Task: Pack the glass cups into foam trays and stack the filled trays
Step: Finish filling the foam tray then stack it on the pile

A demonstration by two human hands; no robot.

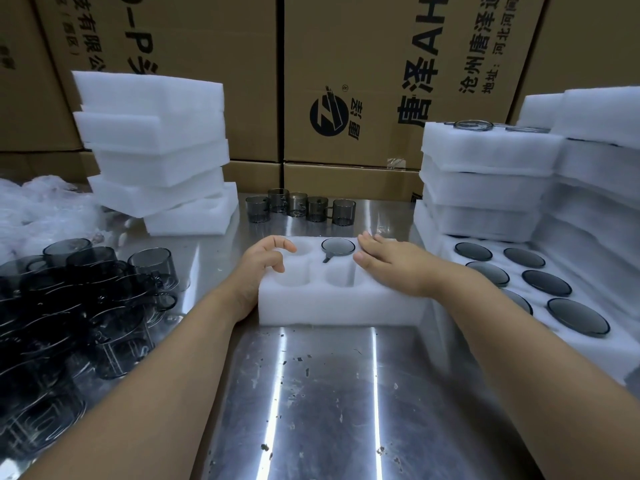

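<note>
White, soft foam tray (339, 303) holds one fragile glass cup (338, 246); left grip (268, 263) clasps its end, right grip (391, 265) lies flat.

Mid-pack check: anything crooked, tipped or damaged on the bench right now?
The empty-tray stack at back left is skewed: its layers are twisted and overhang the bottom one. The loose cups at left lie jumbled, some on their sides. The centre tray sits flat. No breakage visible.
</note>
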